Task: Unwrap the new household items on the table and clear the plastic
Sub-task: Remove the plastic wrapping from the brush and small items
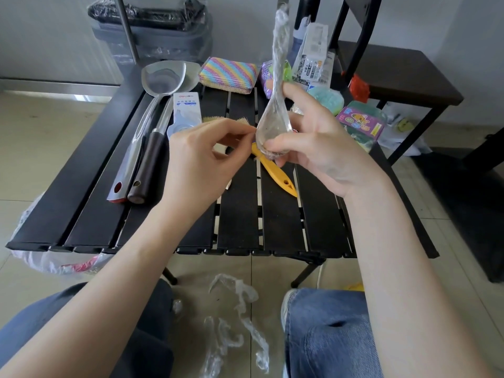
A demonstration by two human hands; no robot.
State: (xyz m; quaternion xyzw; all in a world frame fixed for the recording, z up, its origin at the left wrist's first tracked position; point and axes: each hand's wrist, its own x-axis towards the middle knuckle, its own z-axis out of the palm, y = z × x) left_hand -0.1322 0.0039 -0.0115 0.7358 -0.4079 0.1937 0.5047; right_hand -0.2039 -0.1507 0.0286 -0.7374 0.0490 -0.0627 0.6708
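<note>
**Peeling plastic film from a wrapped spoon above a crowded table**

The person's right hand holds a plastic-wrapped spoon upright by its bowl, thumb across the front and fingers curled behind, with the handle pointing up. The left hand meets the bowl's left edge, thumb and forefinger pinched together on what appears to be a loose edge of the film. The spoon is still covered in wrap along its whole length.

Below the hands lies a black slatted table. On it, to the left, rest a steel spatula and a dark-handled utensil, both apparently bare, beside a small white boxed item. A yellow-handled brush lies just under the spoon. Along the far edge sit a rainbow-striped sponge and several colourful packets still in their wrapping.

On the floor between the person's knees lie crumpled strips of clear plastic, not yet cleared.

The task seems partly done: some utensils look unwrapped, while the spoon, the packets and the discarded film remain.
</note>
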